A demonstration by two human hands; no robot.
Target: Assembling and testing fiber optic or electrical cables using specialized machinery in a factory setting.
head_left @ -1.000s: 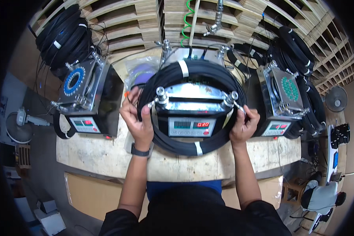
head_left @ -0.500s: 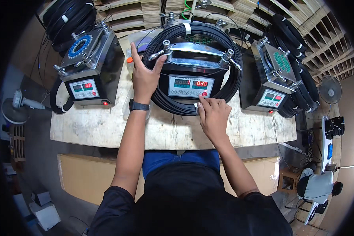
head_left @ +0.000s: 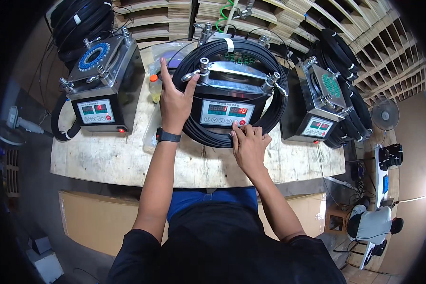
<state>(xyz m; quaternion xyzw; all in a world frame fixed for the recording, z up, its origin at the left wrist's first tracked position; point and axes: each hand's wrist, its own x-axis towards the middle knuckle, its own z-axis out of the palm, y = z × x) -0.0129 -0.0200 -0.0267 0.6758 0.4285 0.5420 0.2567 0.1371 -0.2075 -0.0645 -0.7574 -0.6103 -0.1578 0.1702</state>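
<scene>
A boxy machine with a metal clamp top stands before me, its front panel [head_left: 227, 114] showing lit red digits above a row of buttons. Round it hangs a thick coil of black cable [head_left: 280, 102], bound with white tape. My left hand [head_left: 175, 106] is spread against the coil's left side, thumb up by a metal clamp handle [head_left: 190, 75]. My right hand [head_left: 251, 149] lies over the coil's lower edge. Its index fingertip touches the panel beside the red button [head_left: 242, 122], and the other fingers curl in. Neither hand appears to grasp anything.
Similar machines stand at left [head_left: 95, 112] and right [head_left: 316, 126] on the wooden table [head_left: 104, 163], with black cable coils behind. An orange-capped bottle [head_left: 154, 79] is near my left hand. Cardboard [head_left: 99, 220] lies below the table; a person [head_left: 374, 225] sits far right.
The whole view has shifted slightly, the machines now sitting lower and further left. My right fingertip has moved a little left, off the red button's edge. The middle machine's right readout looks different.
</scene>
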